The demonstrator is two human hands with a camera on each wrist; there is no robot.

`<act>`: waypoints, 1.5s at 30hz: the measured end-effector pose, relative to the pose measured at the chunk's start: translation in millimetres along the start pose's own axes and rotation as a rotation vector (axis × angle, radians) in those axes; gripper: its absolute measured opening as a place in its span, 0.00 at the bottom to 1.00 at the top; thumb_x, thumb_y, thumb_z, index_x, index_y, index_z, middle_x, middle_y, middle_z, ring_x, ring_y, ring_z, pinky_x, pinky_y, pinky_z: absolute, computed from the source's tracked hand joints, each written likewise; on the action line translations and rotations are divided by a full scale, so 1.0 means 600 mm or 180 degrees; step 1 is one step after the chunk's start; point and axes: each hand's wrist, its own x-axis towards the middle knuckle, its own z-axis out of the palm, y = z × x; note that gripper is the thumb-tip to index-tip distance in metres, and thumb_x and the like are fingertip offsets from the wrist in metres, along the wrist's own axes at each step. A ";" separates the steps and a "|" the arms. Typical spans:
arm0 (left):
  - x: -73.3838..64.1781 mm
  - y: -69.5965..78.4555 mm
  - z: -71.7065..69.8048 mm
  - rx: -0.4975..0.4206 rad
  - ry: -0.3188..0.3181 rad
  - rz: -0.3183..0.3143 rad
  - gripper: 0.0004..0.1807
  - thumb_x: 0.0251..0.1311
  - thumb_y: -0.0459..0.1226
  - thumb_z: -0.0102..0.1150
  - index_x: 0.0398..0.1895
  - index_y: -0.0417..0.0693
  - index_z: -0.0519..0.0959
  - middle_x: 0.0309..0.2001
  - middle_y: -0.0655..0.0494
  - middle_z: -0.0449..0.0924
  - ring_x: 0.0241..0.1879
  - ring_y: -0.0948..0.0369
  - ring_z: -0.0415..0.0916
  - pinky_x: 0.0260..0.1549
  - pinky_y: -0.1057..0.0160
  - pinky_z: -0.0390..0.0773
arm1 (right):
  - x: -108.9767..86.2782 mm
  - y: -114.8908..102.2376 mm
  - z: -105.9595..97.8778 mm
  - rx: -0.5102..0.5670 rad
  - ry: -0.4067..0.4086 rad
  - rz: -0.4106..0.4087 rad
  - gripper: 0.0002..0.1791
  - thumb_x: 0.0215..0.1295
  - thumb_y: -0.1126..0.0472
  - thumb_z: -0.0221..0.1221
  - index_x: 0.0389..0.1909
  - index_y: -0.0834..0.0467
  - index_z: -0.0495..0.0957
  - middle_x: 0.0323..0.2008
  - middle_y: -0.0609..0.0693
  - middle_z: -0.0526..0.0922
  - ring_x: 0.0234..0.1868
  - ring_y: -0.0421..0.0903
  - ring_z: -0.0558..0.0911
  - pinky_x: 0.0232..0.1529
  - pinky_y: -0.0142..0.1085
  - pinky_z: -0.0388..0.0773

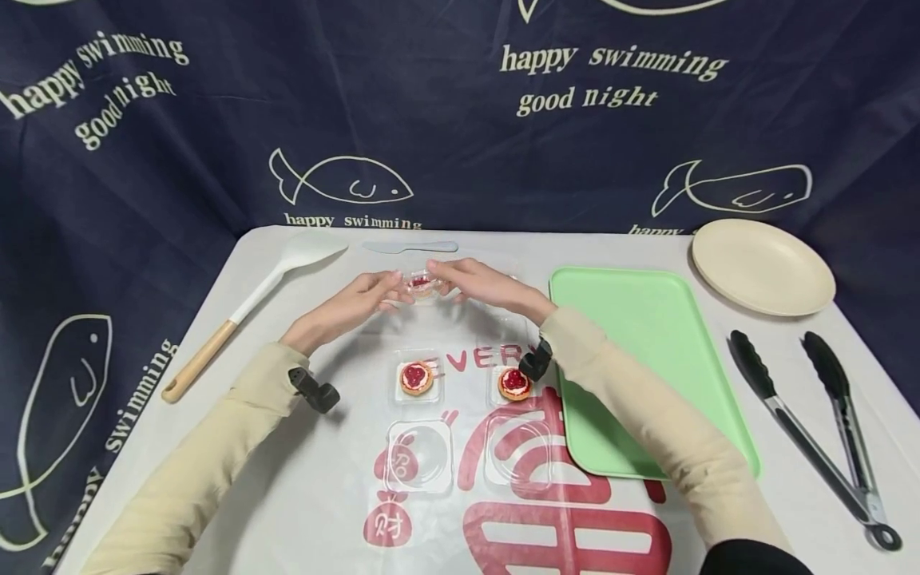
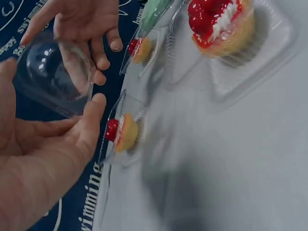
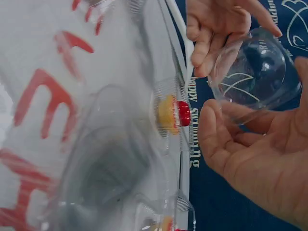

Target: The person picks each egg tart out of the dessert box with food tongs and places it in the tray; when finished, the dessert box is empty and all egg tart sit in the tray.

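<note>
Up at the back of the table both hands hold a clear plastic domed lid [image 1: 421, 275] between them. My left hand [image 1: 348, 307] pinches its left edge with thumb and fingers. On the opposite edge my right hand [image 1: 485, 285] grips it the same way. Through the lid in the head view a tart with red topping [image 1: 424, 291] shows. The left wrist view has another tart [image 2: 124, 134] in a clear container beyond the lid. Nearer to me, two more red-topped tarts [image 1: 417, 378] sit in clear containers, whose domed lids [image 1: 420, 457] lie folded open toward me.
A green tray [image 1: 647, 359] lies right of the containers, partly under my right forearm. Farther right are black-tipped tongs [image 1: 826, 431] and a cream plate [image 1: 763, 267]. To the left rests a white spatula with a wooden handle [image 1: 204, 363]. A pale-blue knife [image 1: 410, 247] lies behind my hands.
</note>
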 end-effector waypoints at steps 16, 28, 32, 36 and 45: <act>-0.026 -0.022 0.017 0.0773 -0.0118 0.0252 0.35 0.56 0.32 0.67 0.65 0.26 0.64 0.59 0.33 0.73 0.61 0.42 0.69 0.65 0.48 0.67 | -0.016 0.019 0.028 -0.1452 -0.0142 -0.0298 0.41 0.56 0.48 0.69 0.64 0.68 0.68 0.54 0.61 0.79 0.56 0.53 0.78 0.58 0.42 0.75; -0.018 -0.030 0.020 0.1049 -0.0097 0.0153 0.35 0.56 0.32 0.67 0.63 0.23 0.64 0.57 0.32 0.73 0.59 0.41 0.71 0.64 0.49 0.69 | -0.007 0.014 0.039 -0.1767 -0.0165 -0.0110 0.32 0.57 0.46 0.68 0.54 0.62 0.69 0.43 0.57 0.79 0.40 0.48 0.76 0.43 0.38 0.75; -0.015 -0.033 0.019 0.1037 -0.0043 0.0137 0.35 0.56 0.31 0.67 0.62 0.22 0.64 0.57 0.31 0.73 0.60 0.40 0.70 0.65 0.48 0.67 | -0.002 0.013 0.041 -0.1840 -0.0091 -0.0054 0.30 0.56 0.46 0.69 0.49 0.61 0.70 0.31 0.52 0.74 0.29 0.45 0.69 0.30 0.35 0.67; -0.014 -0.034 0.018 0.0970 -0.0011 0.0102 0.34 0.55 0.30 0.67 0.62 0.23 0.64 0.57 0.30 0.72 0.60 0.40 0.70 0.65 0.48 0.67 | 0.000 0.008 0.042 -0.1900 -0.0111 -0.0004 0.30 0.56 0.45 0.69 0.47 0.62 0.70 0.26 0.47 0.66 0.26 0.43 0.65 0.27 0.33 0.63; -0.015 -0.033 0.019 0.0822 -0.0047 -0.0025 0.38 0.54 0.30 0.67 0.64 0.22 0.59 0.59 0.30 0.69 0.61 0.40 0.66 0.66 0.47 0.65 | -0.004 -0.003 0.035 -0.1931 -0.0274 0.0100 0.29 0.59 0.44 0.66 0.47 0.62 0.69 0.28 0.48 0.66 0.30 0.44 0.66 0.30 0.34 0.64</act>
